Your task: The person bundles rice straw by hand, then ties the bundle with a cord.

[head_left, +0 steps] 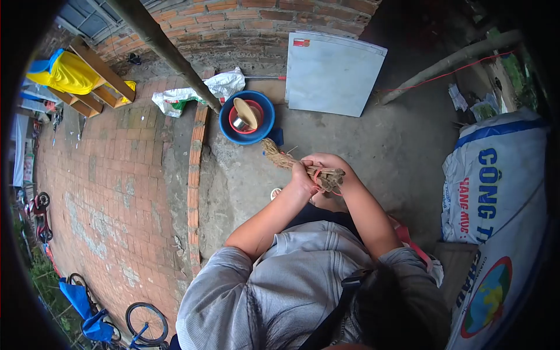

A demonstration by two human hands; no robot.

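Note:
A bundle of dry brown stalks (280, 156) lies across both hands in front of my body, its tufted end pointing up and left, its thicker cut end at the right. Reddish ties circle it near the thick end. My left hand (304, 178) is closed around the bundle from the left side. On the far side, my right hand (328, 161) wraps it near the cut ends; some of its fingers are hidden behind the stalks. Just beyond the tufted end stands a blue basin (224, 123) with a red bowl, a metal cup and a tan round item inside.
A white panel (335, 73) leans by the brick wall (233, 26). Large printed sacks (496, 175) stand at the right. A wooden pole (169, 55) slants down near a white sack (224, 86). A brick edging (195, 175) runs along the left, with bicycles (146, 322) beyond.

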